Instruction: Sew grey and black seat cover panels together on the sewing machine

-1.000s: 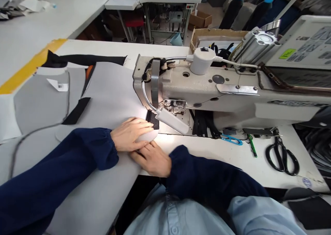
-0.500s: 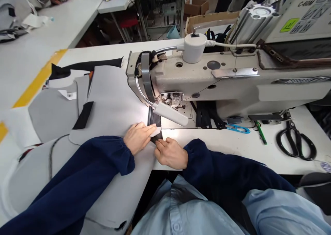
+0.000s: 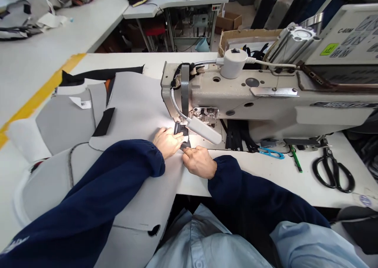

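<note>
A large light-grey fabric piece lies on the table to the left of the sewing machine. Along its right edge a black strip runs under the machine's head. My left hand rests on the fabric edge, fingers together and pressed over the strip; a small white piece shows at the fingertips. Just in front of the machine bed, my right hand is closed, its thumb and fingers pinching the strip's near end. A white lamp partly hides the needle area.
Black scissors, a green pen-like tool and blue thread snips lie right of the machine. Black straps hang under its arm. A black patch sits on the fabric. Behind stands a cardboard box.
Both hands, with the fabric and black strip, have moved forward toward the machine's head. My head view has shifted slightly, so the machine appears further right and lower.
</note>
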The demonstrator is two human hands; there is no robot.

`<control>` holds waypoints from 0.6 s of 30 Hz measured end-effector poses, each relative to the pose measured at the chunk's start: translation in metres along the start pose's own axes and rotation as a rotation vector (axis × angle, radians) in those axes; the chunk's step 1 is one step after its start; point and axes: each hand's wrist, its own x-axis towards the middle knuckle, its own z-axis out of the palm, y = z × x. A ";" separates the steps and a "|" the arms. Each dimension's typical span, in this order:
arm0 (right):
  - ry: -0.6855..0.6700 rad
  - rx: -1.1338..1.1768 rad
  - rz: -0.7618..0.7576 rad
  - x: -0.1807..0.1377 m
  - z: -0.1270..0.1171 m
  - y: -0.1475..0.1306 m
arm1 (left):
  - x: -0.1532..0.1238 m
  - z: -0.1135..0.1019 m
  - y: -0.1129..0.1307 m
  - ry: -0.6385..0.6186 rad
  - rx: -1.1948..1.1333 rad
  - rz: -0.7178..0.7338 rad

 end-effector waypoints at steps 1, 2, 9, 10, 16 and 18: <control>0.012 -0.006 0.007 0.003 0.002 0.003 | 0.003 0.001 -0.002 0.008 -0.003 -0.012; 0.027 -0.013 0.014 0.005 0.004 0.005 | 0.006 0.001 -0.004 0.013 -0.001 -0.021; 0.133 -0.058 -0.018 0.020 0.015 0.021 | 0.022 0.000 -0.017 0.003 0.058 0.054; 0.136 -0.062 -0.024 0.020 0.016 0.022 | 0.023 0.000 -0.018 0.008 0.053 0.101; 0.134 -0.043 -0.005 0.021 0.018 0.022 | 0.023 -0.005 -0.012 -0.087 -0.003 0.116; 0.147 -0.043 0.028 0.023 0.020 0.022 | 0.026 -0.009 -0.009 -0.091 -0.011 0.042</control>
